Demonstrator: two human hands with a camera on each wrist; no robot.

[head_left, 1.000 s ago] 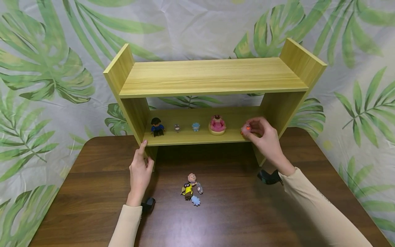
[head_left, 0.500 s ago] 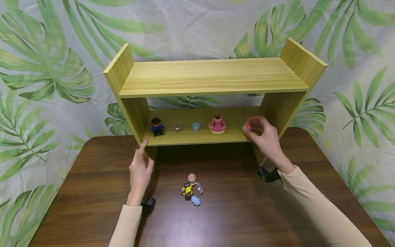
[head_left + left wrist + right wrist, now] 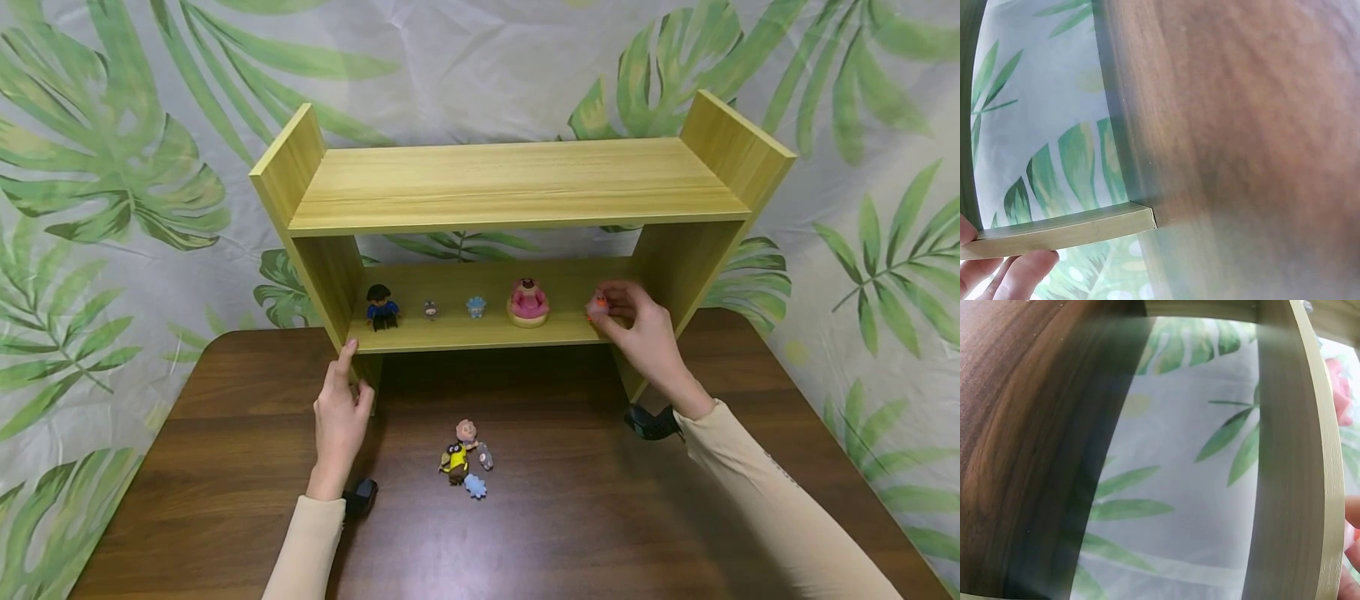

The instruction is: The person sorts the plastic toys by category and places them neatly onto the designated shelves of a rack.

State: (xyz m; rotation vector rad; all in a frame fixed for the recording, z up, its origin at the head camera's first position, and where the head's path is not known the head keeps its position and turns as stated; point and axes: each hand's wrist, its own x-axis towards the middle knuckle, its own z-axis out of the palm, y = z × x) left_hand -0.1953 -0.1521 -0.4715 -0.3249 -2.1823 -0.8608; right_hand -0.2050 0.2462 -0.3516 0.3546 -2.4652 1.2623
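Note:
My right hand (image 3: pixel 641 329) pinches a small pink duck-like figurine (image 3: pixel 597 308) with an orange beak, near the right end of the middle board of a light wooden shelf (image 3: pixel 517 187). Only fingertips (image 3: pixel 1354 550) of that hand show at the edge of the right wrist view. My left hand (image 3: pixel 342 417) holds the front edge of the shelf's left side panel; in the left wrist view its fingers (image 3: pixel 1025 272) lie on both sides of the panel. To the left of the duck-like figurine stand a pink bear figurine (image 3: pixel 528 304), a light-blue figurine (image 3: pixel 476 307), a tiny grey figurine (image 3: pixel 430 310) and a blue-and-black toy man (image 3: pixel 382 308).
On the dark wooden table (image 3: pixel 570 517) below lie a yellow-and-brown figurine (image 3: pixel 454 462), a pinkish one (image 3: pixel 467 432), a grey one (image 3: pixel 485 457) and a light-blue piece (image 3: pixel 476 486), close together. Leaf-patterned cloth (image 3: pixel 480 75) hangs behind the shelf.
The duck-like figurine has turned and shifted very slightly in my right fingers. My left hand keeps its place on the side panel.

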